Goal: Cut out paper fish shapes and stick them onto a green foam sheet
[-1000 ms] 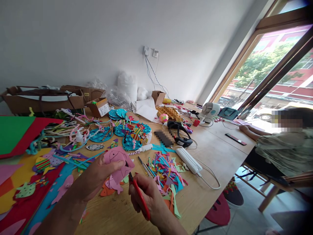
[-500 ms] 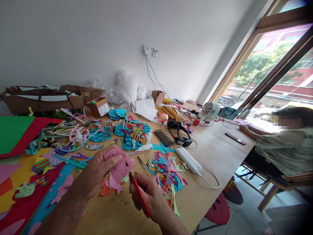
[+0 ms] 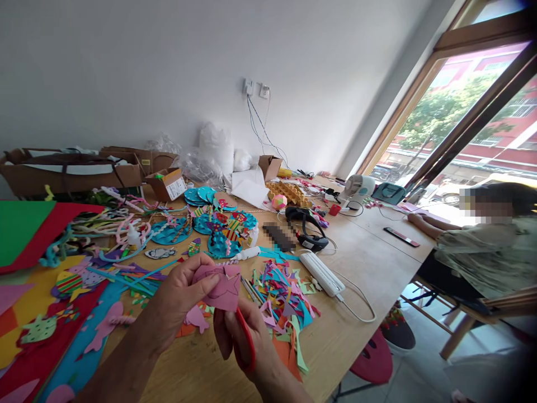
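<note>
A cluttered wooden desk (image 3: 369, 240) stretches across my remote view, bearing a heap of bright scraps (image 3: 289, 294). Near it, my left hand (image 3: 184, 291) pinches a line-marked pink sheet (image 3: 221, 290) above the desk; my right hand's (image 3: 262, 336) fingers grip red-handled scissors (image 3: 247, 341) just below the sheet, blades hidden from me.

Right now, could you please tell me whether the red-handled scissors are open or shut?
Cannot tell: the red handle shows in the right hand, but the blades are out of sight.
</note>
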{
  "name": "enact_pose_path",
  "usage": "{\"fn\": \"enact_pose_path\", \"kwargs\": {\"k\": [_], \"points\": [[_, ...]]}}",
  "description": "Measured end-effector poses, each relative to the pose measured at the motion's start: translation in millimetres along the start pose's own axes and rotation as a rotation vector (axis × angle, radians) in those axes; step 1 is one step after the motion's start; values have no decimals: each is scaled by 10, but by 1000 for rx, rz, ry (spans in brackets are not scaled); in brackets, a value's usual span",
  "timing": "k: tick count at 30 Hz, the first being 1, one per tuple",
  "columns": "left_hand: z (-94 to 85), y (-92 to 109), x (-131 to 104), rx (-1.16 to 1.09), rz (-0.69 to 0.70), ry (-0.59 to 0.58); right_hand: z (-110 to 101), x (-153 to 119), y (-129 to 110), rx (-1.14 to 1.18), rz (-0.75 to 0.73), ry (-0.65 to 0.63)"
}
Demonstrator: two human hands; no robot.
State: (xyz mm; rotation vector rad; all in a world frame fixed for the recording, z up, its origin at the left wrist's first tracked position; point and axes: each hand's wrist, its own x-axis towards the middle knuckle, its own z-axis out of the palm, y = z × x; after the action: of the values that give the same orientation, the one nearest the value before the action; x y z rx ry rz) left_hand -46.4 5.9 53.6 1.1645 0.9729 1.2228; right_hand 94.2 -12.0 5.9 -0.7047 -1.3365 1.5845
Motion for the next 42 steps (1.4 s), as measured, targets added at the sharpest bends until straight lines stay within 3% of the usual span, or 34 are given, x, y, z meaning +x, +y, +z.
{"fn": "enact_pose_path", "kwargs": {"k": [13, 23, 32, 42], "points": [[22, -91, 17, 24, 38, -91, -12, 0, 51, 23, -67, -18], [56, -103, 7, 12, 46, -75, -9, 5, 67, -9, -44, 17], [64, -55, -25, -59, -67, -88, 12, 5, 7, -36, 6, 9], [72, -38, -19, -74, -29, -71, 24, -19, -5, -1, 11, 18]]}}
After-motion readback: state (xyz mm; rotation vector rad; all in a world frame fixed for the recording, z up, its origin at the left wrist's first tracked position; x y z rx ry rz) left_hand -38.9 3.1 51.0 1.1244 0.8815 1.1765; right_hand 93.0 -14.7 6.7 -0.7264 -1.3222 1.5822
